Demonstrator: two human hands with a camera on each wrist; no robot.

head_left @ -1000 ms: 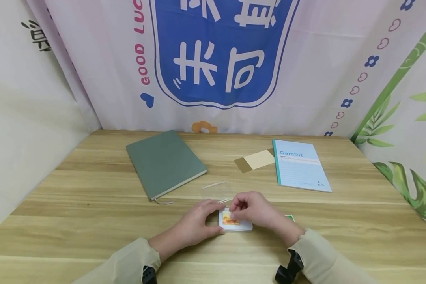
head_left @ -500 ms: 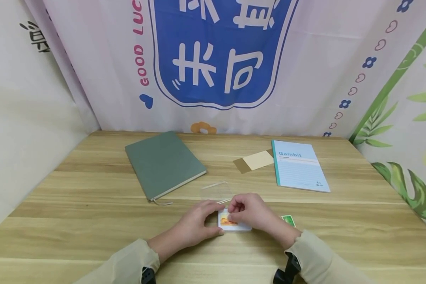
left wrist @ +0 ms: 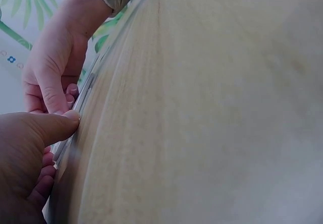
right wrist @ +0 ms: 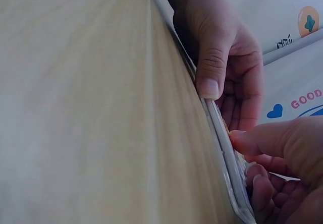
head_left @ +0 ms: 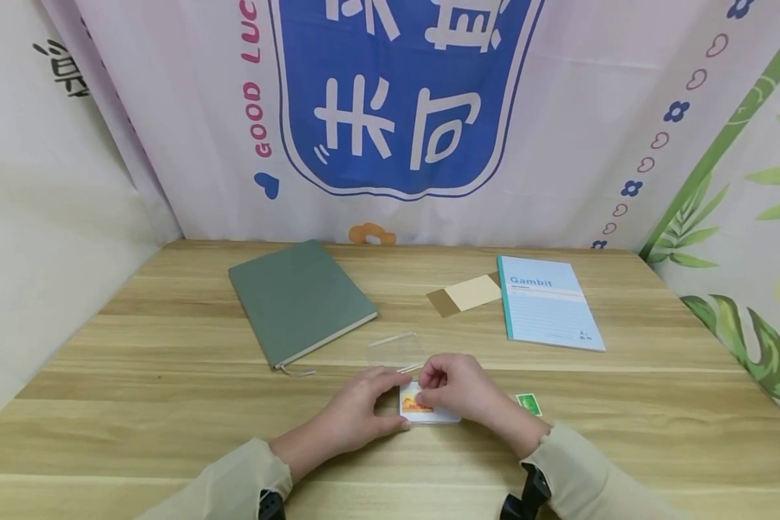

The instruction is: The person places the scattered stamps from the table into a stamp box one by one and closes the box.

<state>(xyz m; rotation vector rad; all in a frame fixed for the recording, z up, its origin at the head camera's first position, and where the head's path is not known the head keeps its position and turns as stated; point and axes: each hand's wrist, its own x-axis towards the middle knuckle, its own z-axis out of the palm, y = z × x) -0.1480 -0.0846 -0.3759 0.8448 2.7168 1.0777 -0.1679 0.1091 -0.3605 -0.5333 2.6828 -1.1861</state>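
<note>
A small flat white case with rounded corners and clear edges lies on the table in front of me. An orange and yellow stamp is on its top. My left hand holds the case at its left end, thumb on the near edge and fingers at the far corner. The right hand pinches the stamp's right side between thumb and curled fingers, covering part of it. In the right wrist view, that thumb meets a sliver of orange on top of the case; the left thumb presses its near edge.
A green stamp lies right of the right hand. Just behind the hands sits a clear plastic lid. Farther back are a dark green hardcover notebook, a cream card over a brown one, and a light blue notebook.
The orange stamp has shifted slightly left on the case under the right hand. My right forearm has moved a little, so the green stamp shows fully. The left hand stays in place.
</note>
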